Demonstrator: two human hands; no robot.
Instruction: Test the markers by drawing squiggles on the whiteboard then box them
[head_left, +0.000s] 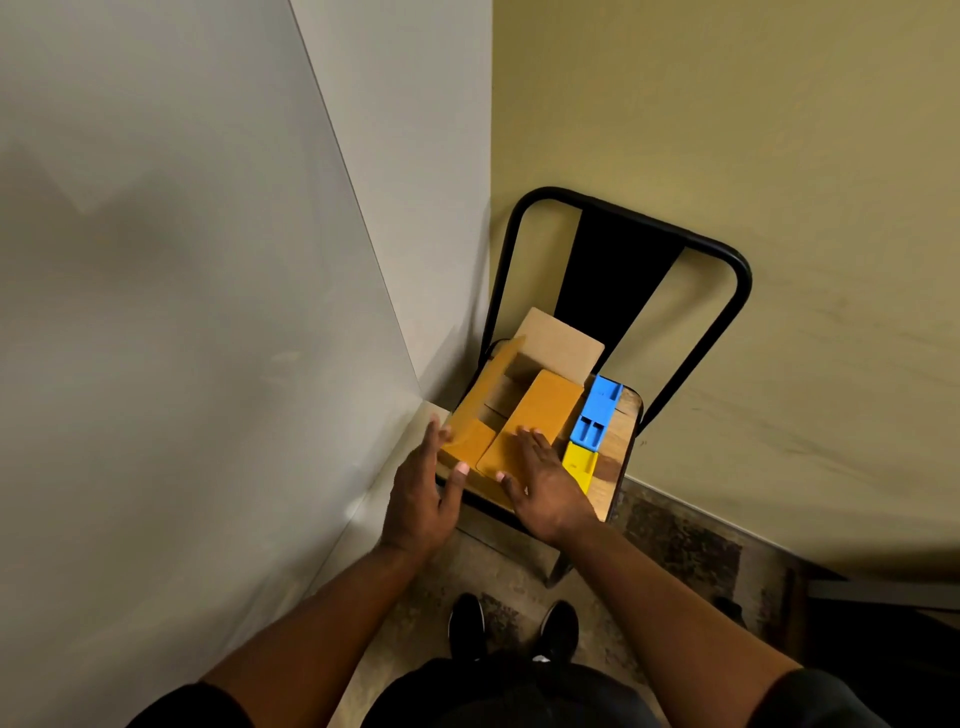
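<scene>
A brown cardboard box (558, 343) stands on a chair seat, its flaps partly folded over the top. My right hand (545, 480) lies flat with straight fingers on the large right flap (545, 410). My left hand (423, 491) is open, its fingertips at the small left flap (475, 441). The whiteboard (182, 312) fills the left of the view and leans away; its surface shows no marks. No markers are visible; the box's inside is mostly covered by the flaps.
The black metal chair (727, 270) with a wooden seat stands in the corner against a yellow-green wall. A blue plastic holder (597, 410) and a yellow one (579, 462) lie on the seat right of the box. My shoes (514, 629) are on the patterned floor below.
</scene>
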